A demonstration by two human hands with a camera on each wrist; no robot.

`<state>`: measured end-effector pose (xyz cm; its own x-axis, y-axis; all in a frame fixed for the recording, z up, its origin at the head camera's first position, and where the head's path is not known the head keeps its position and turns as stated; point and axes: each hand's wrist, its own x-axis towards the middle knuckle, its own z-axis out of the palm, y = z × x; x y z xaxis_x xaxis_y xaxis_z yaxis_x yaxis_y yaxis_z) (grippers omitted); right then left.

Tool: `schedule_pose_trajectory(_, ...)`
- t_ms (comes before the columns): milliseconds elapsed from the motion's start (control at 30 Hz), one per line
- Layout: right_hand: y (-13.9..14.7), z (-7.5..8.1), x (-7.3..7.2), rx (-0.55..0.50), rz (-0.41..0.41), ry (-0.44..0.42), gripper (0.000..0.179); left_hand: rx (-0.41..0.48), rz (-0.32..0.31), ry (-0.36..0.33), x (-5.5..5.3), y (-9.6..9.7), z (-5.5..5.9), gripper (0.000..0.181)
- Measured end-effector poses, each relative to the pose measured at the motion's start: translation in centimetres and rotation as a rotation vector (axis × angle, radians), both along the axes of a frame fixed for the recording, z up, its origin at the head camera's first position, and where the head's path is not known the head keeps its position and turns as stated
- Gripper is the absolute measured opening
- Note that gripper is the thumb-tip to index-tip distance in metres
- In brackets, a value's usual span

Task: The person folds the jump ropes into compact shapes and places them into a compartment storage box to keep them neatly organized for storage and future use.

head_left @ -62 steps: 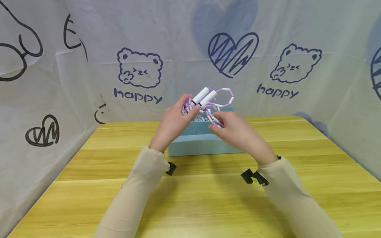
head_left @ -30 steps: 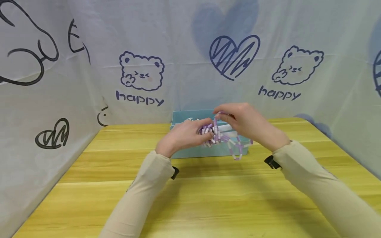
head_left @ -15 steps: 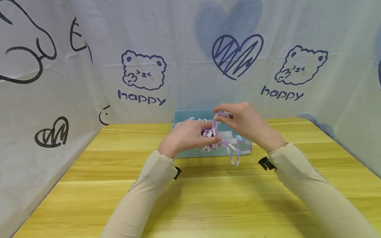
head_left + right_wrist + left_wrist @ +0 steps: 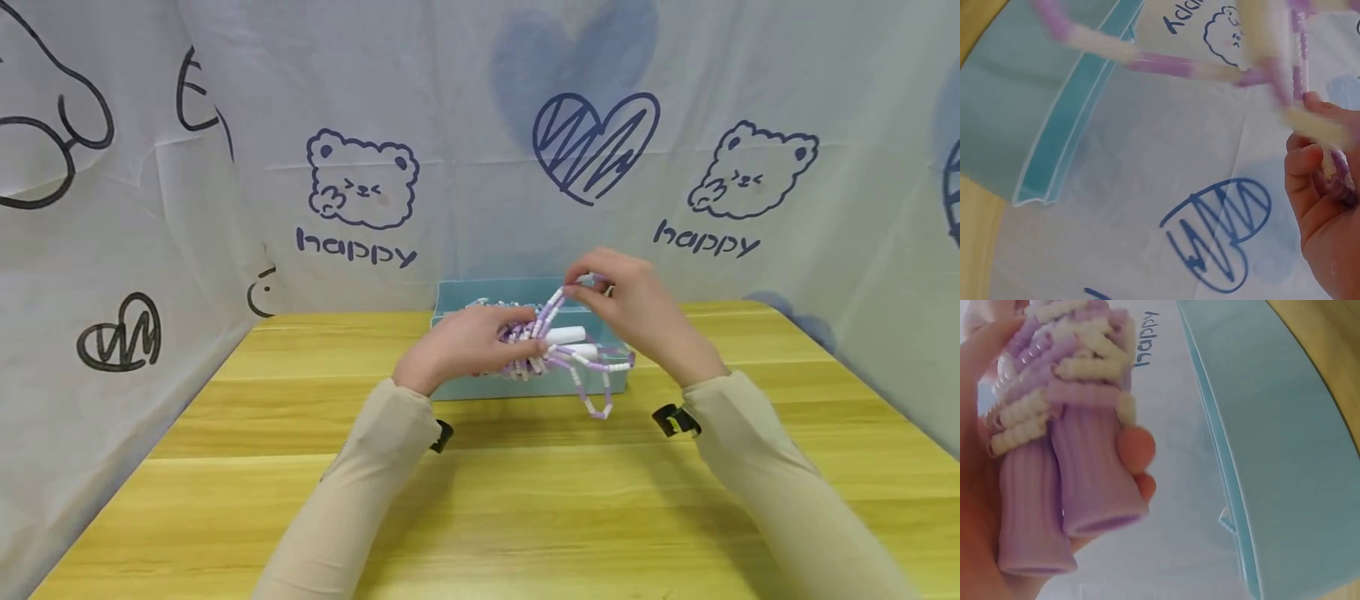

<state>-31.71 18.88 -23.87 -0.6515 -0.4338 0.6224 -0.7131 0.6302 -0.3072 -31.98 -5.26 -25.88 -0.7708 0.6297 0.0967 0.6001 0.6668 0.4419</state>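
A beaded jump rope with lilac and white segments (image 4: 551,310) is bundled above the blue box. My left hand (image 4: 468,343) grips the gathered bundle between thumb and fingers. Two lilac, ribbed handle ends (image 4: 1094,465) lie against that palm in the left wrist view, and two white handle parts (image 4: 566,335) stick out to the right in the head view. With thumb and fingertips, my right hand (image 4: 630,292) pinches a doubled length of the rope, drawn up and to the right of the bundle. Loose loops (image 4: 597,412) dangle below the handles.
Behind and under the hands stands a light blue open box (image 4: 495,387) on the wooden table (image 4: 525,500). Small white and blue beaded pieces (image 4: 483,302) show inside it. A patterned white cloth (image 4: 480,167) hangs close behind the box.
The handles have turned from pointing up to pointing right, and both hands have come lower than at first. My right hand, now pinching the strand, has lately pulled it up and rightward.
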Motion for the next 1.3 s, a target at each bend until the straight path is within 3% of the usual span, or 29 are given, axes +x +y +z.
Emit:
schedule_pose_trajectory(133, 1.0, -1.0, -0.4, -0.026, -0.005, -0.057, 0.013, 0.116, -0.006, -0.154, 0.0, -0.3, 0.1, 0.061)
schedule_pose_trajectory(367, 2.5, -2.3, 0.3, -0.012, 0.055, -0.199, 0.033, 0.302, -0.051, -0.324, -0.2, -0.9, 0.3, 0.039)
schedule_pose_trajectory(500, 2.4, -2.8, 0.4, -0.012, 0.056, -0.186, 0.034, 0.381, -0.107, -0.368, -0.6, -1.3, 0.2, 0.033)
schedule_pose_trajectory(667, 2.0, -3.3, 0.3, -0.049, 0.05, -0.312, 0.017, 0.484, -0.119, -0.412, -1.0, -1.5, -0.2, 0.026)
schedule_pose_trajectory(767, 1.7, -3.9, 0.1, -0.144, 0.131, -0.432, 0.021, 0.576, -0.095, -0.43, -1.3, -1.6, -0.5, 0.028)
schedule_pose_trajectory(900, 1.3, -4.7, -0.4, -0.314, 0.3, -0.516, 0.032, 0.686, -0.018, -0.43, -1.5, -1.5, -0.6, 0.031)
schedule_pose_trajectory(1000, 0.7, -5.2, -0.5, -0.388, 0.37, -0.558, 0.039, 0.727, 0.042, -0.41, -1.5, -1.2, -0.5, 0.034)
schedule_pose_trajectory(1100, -0.1, -5.4, -0.4, -0.475, 0.432, -0.652, 0.043, 0.716, 0.11, -0.337, -1.5, -0.8, -0.5, 0.037)
schedule_pose_trajectory(1300, -1.1, -5.1, 0.1, -0.783, 0.629, -0.912, 0.05, 0.486, 0.291, 0.018, -1.5, -0.4, -0.9, 0.041)
